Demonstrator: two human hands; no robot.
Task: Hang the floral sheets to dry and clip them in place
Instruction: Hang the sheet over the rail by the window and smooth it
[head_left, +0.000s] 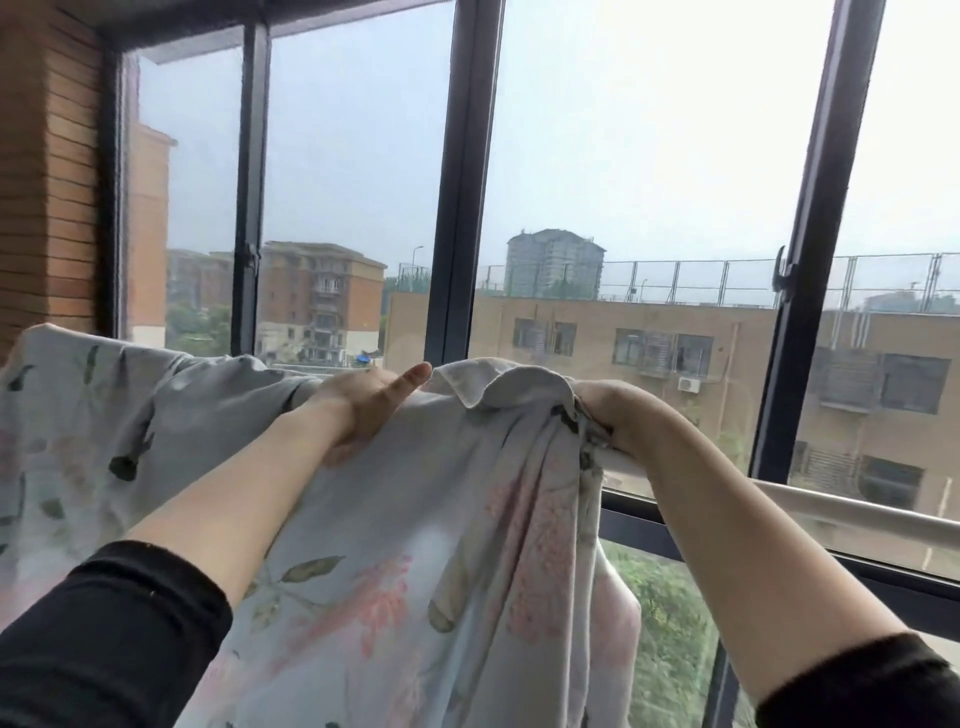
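A pale grey-blue floral sheet (374, 561) with pink flowers and dark green leaves hangs over a white drying rail (857, 512) that runs along the window. My left hand (363, 405) lies over the sheet's top edge, thumb stretched out and fingers tucked behind the fabric. My right hand (618, 415) is closed on a bunched fold of the sheet at the rail, where the cloth gathers into vertical pleats. To the left, the sheet spreads wide and flat along its top edge. No clips are in view.
Large dark-framed windows (462, 208) stand directly behind the rail, with buildings and trees outside. A brick wall (47, 182) closes the left side. The rail's bare stretch runs off to the right edge.
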